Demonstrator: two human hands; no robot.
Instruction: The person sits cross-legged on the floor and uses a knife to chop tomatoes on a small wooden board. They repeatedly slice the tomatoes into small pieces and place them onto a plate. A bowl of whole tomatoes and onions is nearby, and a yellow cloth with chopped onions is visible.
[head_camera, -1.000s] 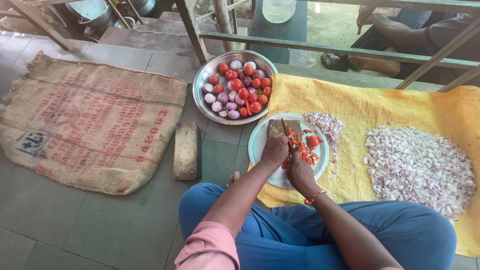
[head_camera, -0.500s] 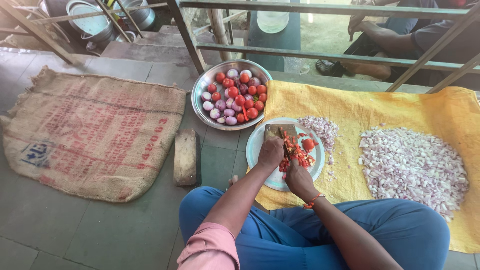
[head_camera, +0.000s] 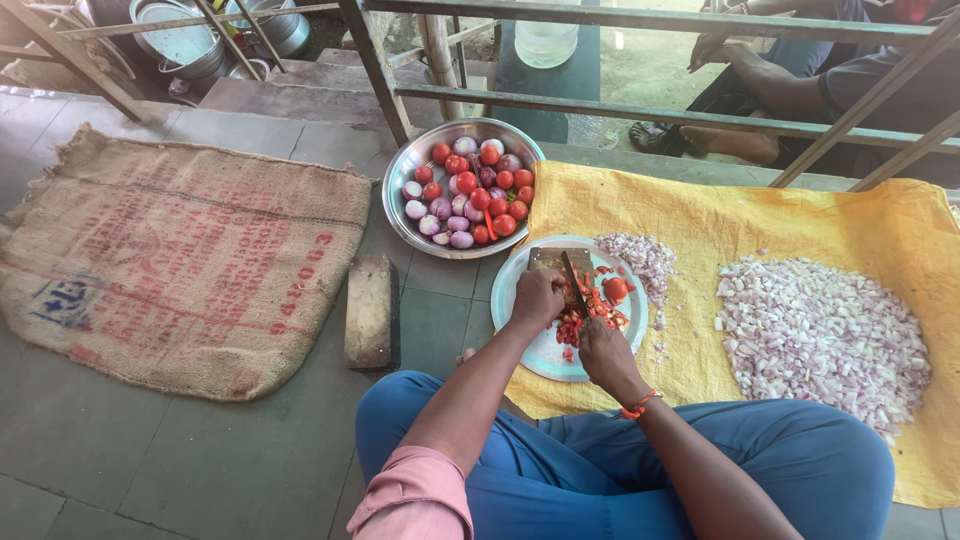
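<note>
I sit cross-legged before a round steel plate (head_camera: 543, 352) with chopped red tomato pieces (head_camera: 572, 325) on it. My right hand (head_camera: 603, 350), an orange thread at its wrist, grips a knife (head_camera: 573, 283) whose blade points away from me over the pieces. My left hand (head_camera: 536, 297) rests on the plate just left of the blade, fingers curled at a small wooden board (head_camera: 545, 259). A tomato half (head_camera: 616, 290) lies to the right of the blade.
A steel bowl (head_camera: 400, 170) of tomatoes and small onions stands beyond the plate. A yellow cloth (head_camera: 700, 210) carries a big heap of chopped onion (head_camera: 820, 330) and a small one (head_camera: 645, 258). A wooden block (head_camera: 368, 310) and burlap sack (head_camera: 180, 250) lie left. Another person (head_camera: 760, 90) sits behind a metal railing (head_camera: 640, 112).
Both hands stay over the plate, the knife working through the tomato pieces. My view has shifted slightly; nothing else has moved.
</note>
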